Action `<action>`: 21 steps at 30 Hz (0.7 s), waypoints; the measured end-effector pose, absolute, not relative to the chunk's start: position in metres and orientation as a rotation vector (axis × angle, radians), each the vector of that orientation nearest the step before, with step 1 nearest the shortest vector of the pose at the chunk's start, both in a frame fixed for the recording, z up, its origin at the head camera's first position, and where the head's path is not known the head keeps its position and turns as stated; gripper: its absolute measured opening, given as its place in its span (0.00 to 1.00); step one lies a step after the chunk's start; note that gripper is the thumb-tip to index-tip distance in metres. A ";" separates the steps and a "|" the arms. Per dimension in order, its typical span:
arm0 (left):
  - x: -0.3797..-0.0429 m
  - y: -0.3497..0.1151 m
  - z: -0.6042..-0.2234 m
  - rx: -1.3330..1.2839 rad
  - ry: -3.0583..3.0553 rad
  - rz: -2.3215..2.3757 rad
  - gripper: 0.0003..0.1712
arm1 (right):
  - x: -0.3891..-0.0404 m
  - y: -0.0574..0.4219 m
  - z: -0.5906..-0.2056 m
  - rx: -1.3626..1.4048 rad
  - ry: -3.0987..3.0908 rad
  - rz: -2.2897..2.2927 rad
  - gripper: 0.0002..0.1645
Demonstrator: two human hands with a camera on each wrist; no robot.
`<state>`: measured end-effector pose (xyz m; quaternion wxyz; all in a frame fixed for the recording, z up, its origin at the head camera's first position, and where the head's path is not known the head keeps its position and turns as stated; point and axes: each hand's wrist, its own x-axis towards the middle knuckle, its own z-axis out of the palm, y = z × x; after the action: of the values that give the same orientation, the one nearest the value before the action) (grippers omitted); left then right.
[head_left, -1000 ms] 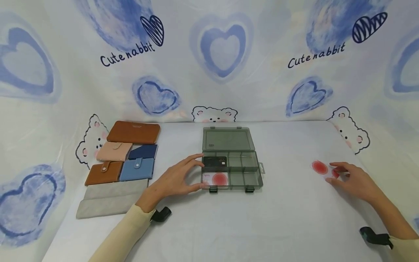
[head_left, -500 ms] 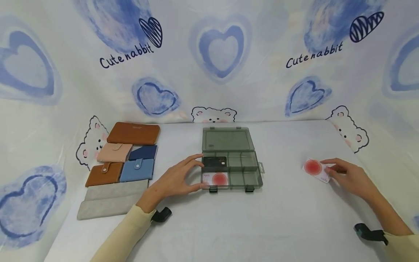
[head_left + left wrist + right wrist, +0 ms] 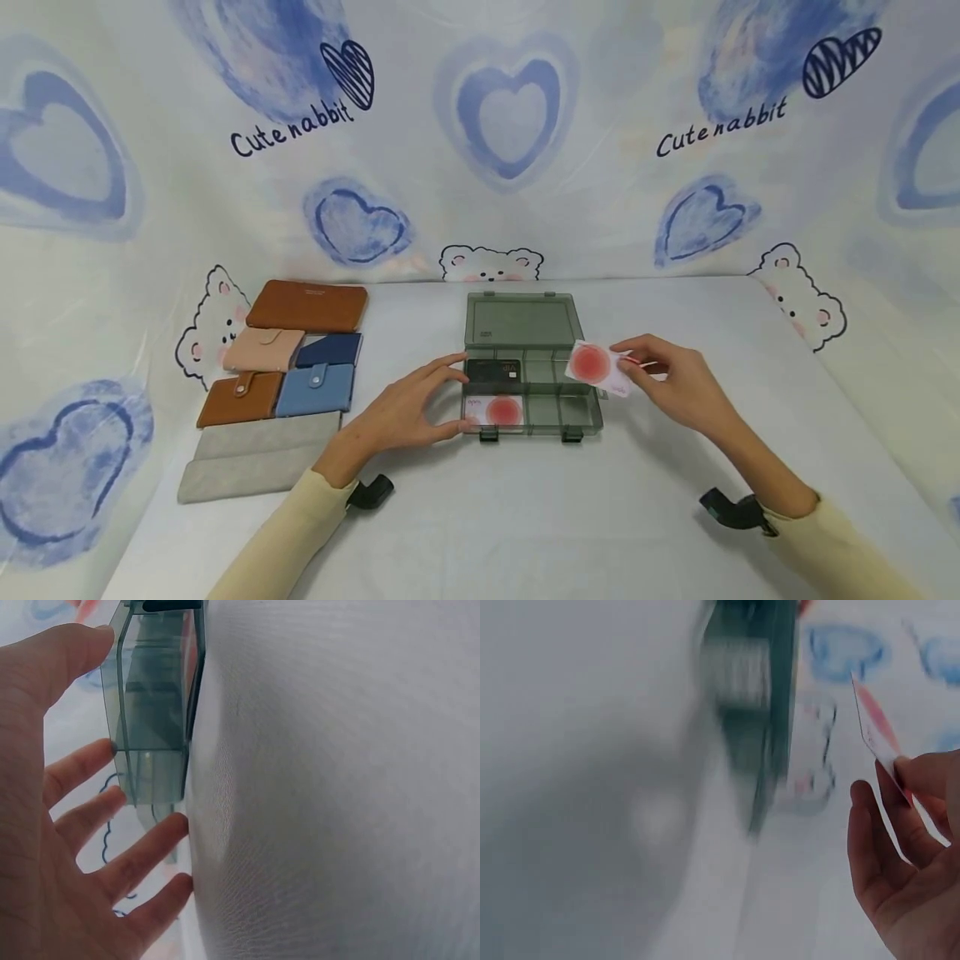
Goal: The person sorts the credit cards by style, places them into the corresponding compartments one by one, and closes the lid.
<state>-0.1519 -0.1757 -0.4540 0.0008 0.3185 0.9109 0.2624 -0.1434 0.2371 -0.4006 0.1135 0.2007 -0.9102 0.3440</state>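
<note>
In the head view a green see-through compartment box [image 3: 562, 408] lies with its lid [image 3: 522, 322] folded back. A black VIP card [image 3: 487, 371] sits in its back left compartment, and a white card with a red circle [image 3: 502, 410] in the front left one. My left hand [image 3: 405, 408] rests its thumb and fingertips against the box's left side, fingers spread. Between thumb and fingers my right hand [image 3: 682, 379] pinches another white card with a red circle [image 3: 590, 363], raised and tilted over the box's right edge. The right wrist view shows that card [image 3: 874, 724] nearly edge-on.
At the left lie a long brown wallet [image 3: 307, 305], a pink card holder [image 3: 262, 347], a navy card holder [image 3: 327, 349], a brown snap wallet [image 3: 238, 397], a blue snap wallet [image 3: 315, 389] and a grey folded case [image 3: 258, 454]. A patterned cloth [image 3: 600, 200] hangs behind the table.
My right hand has picked the red-circle card up from the right side of the table and carried it left to the box. My left hand has stayed at the box.
</note>
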 end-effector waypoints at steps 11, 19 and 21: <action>-0.153 -0.174 -0.453 0.988 2.848 0.795 0.37 | -0.147 0.132 -0.422 0.922 -2.782 0.967 0.14; -0.155 -0.175 -0.452 0.999 2.833 0.809 0.38 | -0.142 0.111 -0.434 1.014 -2.752 0.615 0.13; -0.155 -0.176 -0.452 1.006 2.833 0.811 0.37 | -0.142 0.109 -0.436 1.040 -2.736 0.539 0.13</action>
<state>-0.1554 -0.1765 -0.4524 0.0141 0.3231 0.9097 0.2605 -0.1419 0.1094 -0.4361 0.0827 0.3483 -0.9161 0.1806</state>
